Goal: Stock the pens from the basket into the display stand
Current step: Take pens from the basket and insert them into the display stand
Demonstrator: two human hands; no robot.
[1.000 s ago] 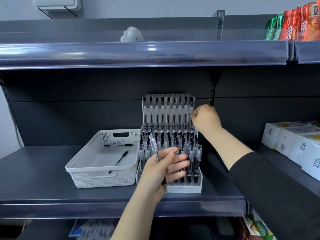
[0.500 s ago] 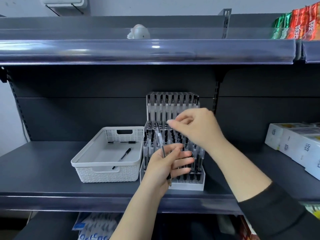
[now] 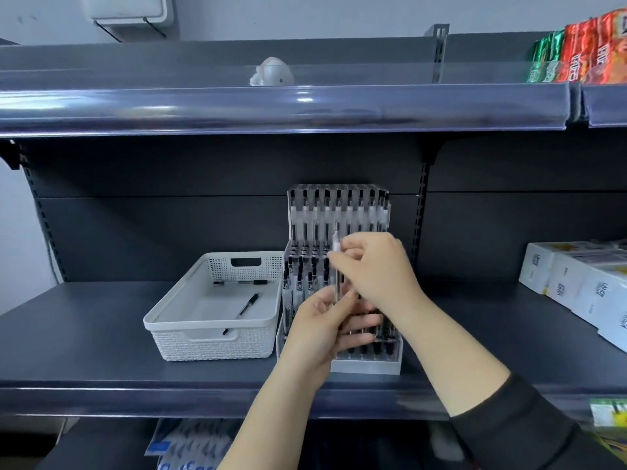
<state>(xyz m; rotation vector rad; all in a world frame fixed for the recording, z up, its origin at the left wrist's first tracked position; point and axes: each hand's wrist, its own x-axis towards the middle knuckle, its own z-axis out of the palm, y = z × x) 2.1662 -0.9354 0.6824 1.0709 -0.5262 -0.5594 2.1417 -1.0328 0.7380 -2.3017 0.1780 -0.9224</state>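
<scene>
Dark shelf: display stand nearly full; at nine o'clock, basket keeps two pens; both hands, left hand and right hand, grip pen.

White boxes at the shelf's right, red and green packets above, small white object beside them.
</scene>
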